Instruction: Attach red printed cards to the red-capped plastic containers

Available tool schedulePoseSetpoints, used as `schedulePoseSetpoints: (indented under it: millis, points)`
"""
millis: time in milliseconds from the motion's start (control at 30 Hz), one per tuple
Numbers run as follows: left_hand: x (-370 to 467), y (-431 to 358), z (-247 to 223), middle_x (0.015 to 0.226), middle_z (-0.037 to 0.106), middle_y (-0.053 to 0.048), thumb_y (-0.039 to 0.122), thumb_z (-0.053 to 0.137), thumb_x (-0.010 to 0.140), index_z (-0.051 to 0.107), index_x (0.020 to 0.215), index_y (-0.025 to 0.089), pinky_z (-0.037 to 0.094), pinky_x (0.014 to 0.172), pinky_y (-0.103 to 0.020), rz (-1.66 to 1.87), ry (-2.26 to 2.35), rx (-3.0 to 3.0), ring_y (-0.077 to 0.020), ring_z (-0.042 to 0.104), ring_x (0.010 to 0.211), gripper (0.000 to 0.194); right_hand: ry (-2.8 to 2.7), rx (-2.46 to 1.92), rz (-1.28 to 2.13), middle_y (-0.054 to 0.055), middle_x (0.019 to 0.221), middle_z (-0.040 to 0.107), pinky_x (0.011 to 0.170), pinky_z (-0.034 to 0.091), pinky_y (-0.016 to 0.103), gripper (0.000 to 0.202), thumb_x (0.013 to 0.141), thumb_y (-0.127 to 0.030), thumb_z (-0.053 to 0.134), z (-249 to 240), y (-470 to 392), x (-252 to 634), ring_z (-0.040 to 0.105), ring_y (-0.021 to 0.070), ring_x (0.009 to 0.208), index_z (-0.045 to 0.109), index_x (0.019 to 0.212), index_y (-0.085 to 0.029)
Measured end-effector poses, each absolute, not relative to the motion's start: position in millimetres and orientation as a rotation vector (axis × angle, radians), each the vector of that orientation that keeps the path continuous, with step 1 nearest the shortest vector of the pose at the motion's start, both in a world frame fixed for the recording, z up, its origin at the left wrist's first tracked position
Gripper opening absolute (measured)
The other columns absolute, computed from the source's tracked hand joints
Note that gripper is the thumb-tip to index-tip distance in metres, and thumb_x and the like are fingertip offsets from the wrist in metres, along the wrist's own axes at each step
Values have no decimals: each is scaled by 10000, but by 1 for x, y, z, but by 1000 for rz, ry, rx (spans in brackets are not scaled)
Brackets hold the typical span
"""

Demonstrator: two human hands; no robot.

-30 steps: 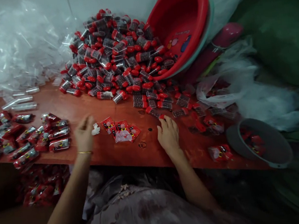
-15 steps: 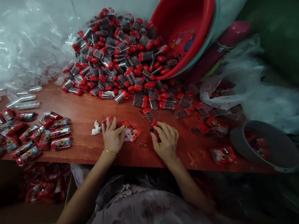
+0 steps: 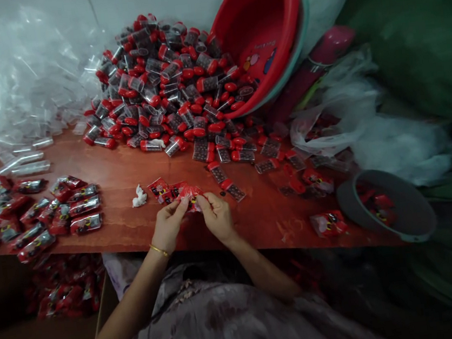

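Both my hands meet at a small red printed plastic packet [image 3: 191, 194] near the table's front edge. My left hand [image 3: 169, 222] pinches its left side between thumb and fingers. On the other side, my right hand [image 3: 218, 215] grips the packet with bent fingers. More flat red printed packets [image 3: 160, 190] lie just beyond my left hand. Two clear tubes with red caps and dark beads, one of them a tube [image 3: 234, 190] near my right hand, rest on the table. A crumpled white scrap [image 3: 139, 196] sits to the left.
A big heap of red-capped tubes [image 3: 167, 83] spills from a tipped red basin [image 3: 276, 33]. Clear empty tubes [image 3: 30, 168] and filled red packets [image 3: 85, 207] lie left, above a cardboard box [image 3: 100, 303]. At right stand a grey bucket [image 3: 414, 213] and a plastic bag [image 3: 328, 136].
My right hand has left the red-capped tube and moved left to the packet. Both hands now hold the packet between them. The whole view has shifted a little.
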State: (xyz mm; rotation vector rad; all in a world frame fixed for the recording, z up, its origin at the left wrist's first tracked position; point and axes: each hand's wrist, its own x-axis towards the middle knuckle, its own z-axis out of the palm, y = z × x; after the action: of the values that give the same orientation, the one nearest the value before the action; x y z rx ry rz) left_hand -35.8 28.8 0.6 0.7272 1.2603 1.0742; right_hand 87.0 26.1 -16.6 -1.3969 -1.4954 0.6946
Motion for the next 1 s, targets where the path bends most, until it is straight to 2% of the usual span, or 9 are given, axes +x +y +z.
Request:
schedulePoseSetpoints:
  millis: [133,233,333,400,500,600,667,800,1000]
  points:
    - [-29,28,5,710,695,-20,353,866,427,676,724,137,497,641,-242,1068,1145,354,-109,616,614,413,-1599,-1402,602,24,673,618,639,440,259,300,927,-331,386,-19,21,91,560,146,648,574,732,-201]
    - [-29,32,7,661,676,-6,336,873,414,635,666,129,492,630,-237,1081,1168,309,-100,606,579,405,-1696,-1404,452,73,883,676,790,458,318,285,929,-344,373,-22,23,111,602,191,853,609,939,-185]
    - [-33,37,10,554,616,31,337,871,424,526,537,137,482,603,-223,1115,1167,309,-68,552,497,415,-1803,-1670,102,157,1139,625,886,411,440,404,872,-436,477,-29,26,147,545,286,1035,568,1135,-143]
    - [-35,39,13,524,593,43,345,871,424,488,518,145,480,585,-219,1108,1137,304,-68,546,484,443,-1866,-1869,-25,193,1192,597,864,407,485,490,833,-446,531,-37,27,171,532,330,1035,543,1191,-112]
    - [-35,40,17,558,623,25,353,864,452,543,594,142,498,606,-241,1049,1097,293,-105,601,540,410,-1964,-1878,-17,186,1132,636,830,440,450,378,867,-342,469,-48,26,191,565,308,973,583,1136,-102]
    - [-33,37,16,609,661,1,350,855,487,589,659,140,518,655,-270,1015,1075,284,-126,631,589,381,-1869,-1758,145,173,999,684,783,481,391,354,888,-314,391,-47,18,188,620,260,863,615,1067,-106]
    - [-32,35,14,628,673,-4,351,863,466,610,664,138,516,650,-263,1030,1083,286,-122,630,587,386,-1723,-1662,412,130,863,703,682,506,336,362,898,-344,370,-37,7,178,639,208,698,620,1047,-127]
    - [-32,29,12,697,700,-20,357,869,439,682,719,130,501,634,-240,1104,1109,380,-112,623,597,406,-1409,-1423,1121,17,621,663,428,441,232,383,896,-451,390,-10,-19,155,506,101,383,618,1011,-166]
    - [-32,25,15,704,702,-11,375,839,500,719,709,138,493,672,-239,1131,1046,602,-105,601,626,338,-1199,-1268,1510,-13,561,634,362,411,190,409,825,-513,494,-1,-23,140,421,52,319,629,952,-149]
